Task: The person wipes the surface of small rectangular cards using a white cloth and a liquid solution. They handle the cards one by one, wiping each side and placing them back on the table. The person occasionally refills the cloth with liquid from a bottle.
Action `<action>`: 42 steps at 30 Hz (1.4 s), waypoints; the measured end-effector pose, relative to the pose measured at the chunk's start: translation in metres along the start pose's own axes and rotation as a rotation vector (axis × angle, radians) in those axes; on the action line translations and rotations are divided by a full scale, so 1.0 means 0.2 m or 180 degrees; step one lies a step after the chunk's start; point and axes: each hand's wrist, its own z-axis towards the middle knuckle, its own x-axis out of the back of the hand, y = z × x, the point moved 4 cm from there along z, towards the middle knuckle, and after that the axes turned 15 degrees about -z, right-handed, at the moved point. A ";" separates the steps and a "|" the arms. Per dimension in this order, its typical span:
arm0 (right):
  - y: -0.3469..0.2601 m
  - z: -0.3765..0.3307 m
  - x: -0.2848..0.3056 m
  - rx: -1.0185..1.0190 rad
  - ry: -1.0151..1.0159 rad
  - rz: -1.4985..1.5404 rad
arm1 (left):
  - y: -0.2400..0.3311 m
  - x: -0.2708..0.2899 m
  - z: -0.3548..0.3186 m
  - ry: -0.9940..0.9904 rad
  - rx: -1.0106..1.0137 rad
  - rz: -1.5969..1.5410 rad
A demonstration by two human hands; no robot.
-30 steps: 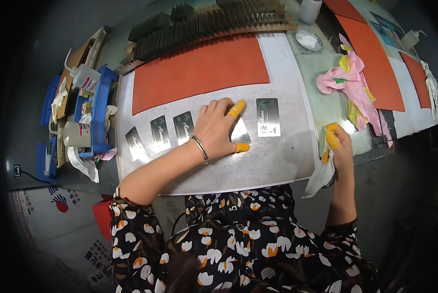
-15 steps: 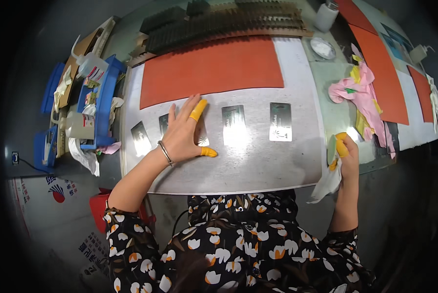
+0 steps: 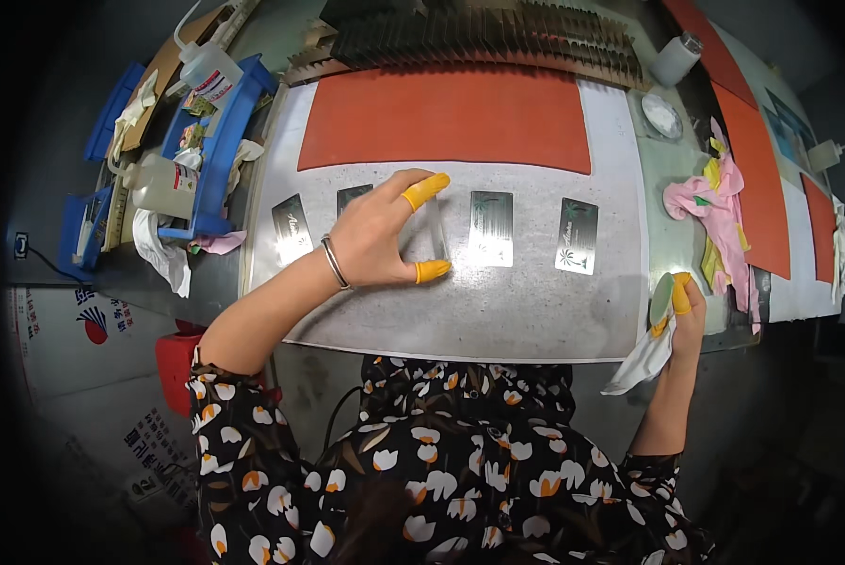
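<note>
My left hand [image 3: 380,231], with yellow finger cots on thumb and forefinger, grips a card [image 3: 439,231] by its opposite short edges. The card is tilted and shows as a narrow strip. Other dark, shiny cards with a palm-tree print lie in a row on the grey board [image 3: 498,311]: a left one [image 3: 290,231], one partly behind my hand [image 3: 350,196], and two to the right, a nearer one [image 3: 491,229] and a farther one [image 3: 577,235]. Beyond the board's right edge, my right hand [image 3: 688,315] holds a white cloth [image 3: 643,363] and a pale green rounded piece [image 3: 661,299].
An orange mat [image 3: 446,122] covers the board's back, before a slotted rack [image 3: 488,42]. Blue bins [image 3: 220,151] with squeeze bottles [image 3: 166,184] stand left. Pink and yellow rags [image 3: 709,202], a small dish [image 3: 662,117] and a white bottle [image 3: 676,59] are at right.
My left hand has closed on the card beneath it and tilted it off the board. My right hand still holds the cloth. The whole view has shifted slightly.
</note>
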 end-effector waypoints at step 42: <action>0.10 0.02 0.08 0.0110 0.0038 -0.0150 | -0.36 0.39 -0.52 -0.0142 0.0950 0.1548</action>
